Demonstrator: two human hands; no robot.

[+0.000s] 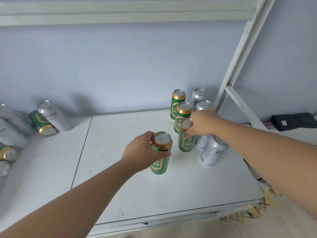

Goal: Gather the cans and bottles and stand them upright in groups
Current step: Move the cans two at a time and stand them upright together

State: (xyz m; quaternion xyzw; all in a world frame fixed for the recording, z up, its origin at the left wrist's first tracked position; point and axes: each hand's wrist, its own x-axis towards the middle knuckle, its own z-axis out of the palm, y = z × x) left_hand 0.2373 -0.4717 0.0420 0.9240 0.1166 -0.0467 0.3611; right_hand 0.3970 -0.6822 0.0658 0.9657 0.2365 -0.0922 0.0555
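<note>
Nearest, my left hand (142, 150) wraps an upright green can (160, 162), just short of the green row (182, 115). My right hand (202, 123) pinches the next green can (185, 143). Far left, the toppled cans (46, 121) lie nearer my left.

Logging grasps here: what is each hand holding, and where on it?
Left hand grips the nearest green can just below its top; right hand pinches the next green can near its top.
</note>
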